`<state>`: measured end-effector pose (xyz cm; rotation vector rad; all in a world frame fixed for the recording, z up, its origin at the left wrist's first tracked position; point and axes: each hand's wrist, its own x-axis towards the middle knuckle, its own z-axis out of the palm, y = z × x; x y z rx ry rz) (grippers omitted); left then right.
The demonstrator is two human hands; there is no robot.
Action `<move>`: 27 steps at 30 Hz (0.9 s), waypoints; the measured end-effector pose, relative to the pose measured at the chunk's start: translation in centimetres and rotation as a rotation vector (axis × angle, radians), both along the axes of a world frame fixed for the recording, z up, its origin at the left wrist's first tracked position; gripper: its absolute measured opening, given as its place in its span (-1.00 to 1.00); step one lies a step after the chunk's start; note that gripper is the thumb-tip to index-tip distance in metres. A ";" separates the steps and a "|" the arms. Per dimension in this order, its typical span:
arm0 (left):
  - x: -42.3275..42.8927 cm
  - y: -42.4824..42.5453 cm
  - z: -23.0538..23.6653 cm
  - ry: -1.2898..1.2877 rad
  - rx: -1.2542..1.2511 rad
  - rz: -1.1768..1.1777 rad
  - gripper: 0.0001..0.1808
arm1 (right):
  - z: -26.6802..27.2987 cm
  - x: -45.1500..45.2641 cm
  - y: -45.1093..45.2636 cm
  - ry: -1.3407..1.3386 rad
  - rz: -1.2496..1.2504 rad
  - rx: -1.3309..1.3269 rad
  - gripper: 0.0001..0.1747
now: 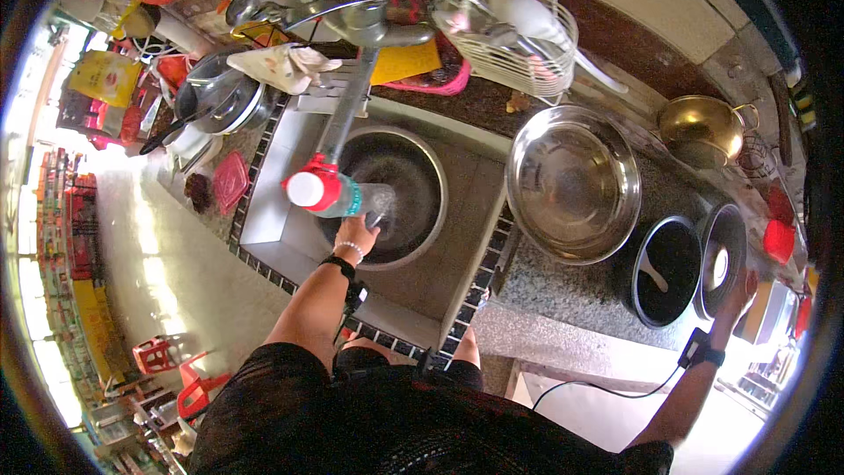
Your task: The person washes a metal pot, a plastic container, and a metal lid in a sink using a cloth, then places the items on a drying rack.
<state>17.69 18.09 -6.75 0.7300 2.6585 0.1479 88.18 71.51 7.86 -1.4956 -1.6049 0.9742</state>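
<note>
My left hand (357,236), with a beaded bracelet and a black wristband, is over a large round metal basin (419,234) in the sink (468,211). It lies beside a clear plastic bottle piece (343,198) tied with red material to the long faucet spout (349,109). A small dark shape shows at its fingers, too unclear to name. At the far right, my right hand (744,293), partly blurred, is at the outer rim of a round dark vessel or lid (720,237); its grip is unclear. Next to that stands a black pot (667,277) with a pale mark or utensil inside.
Right of the sink a wide stainless steel bowl (572,185) sits on the granite counter (560,290). A golden pot (700,130) stands behind. A wire basket of utensils (508,39) is behind the sink, and a glass-lidded pan (217,92) at left. A cable hangs from my right wrist.
</note>
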 end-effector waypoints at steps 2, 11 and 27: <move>-1.8 -1.3 -2.1 -0.056 -0.023 -0.058 -0.56 | 3.2 -7.9 -4.6 -0.117 -0.262 0.483 -0.61; -8.5 -2.7 5.1 -0.886 0.575 0.266 -0.56 | 2.4 -41.5 -38.1 0.140 0.519 -0.330 -0.85; -8.4 -0.7 9.2 -1.757 0.951 0.488 -0.53 | -8.7 -67.7 -45.3 -0.304 0.535 0.133 -0.44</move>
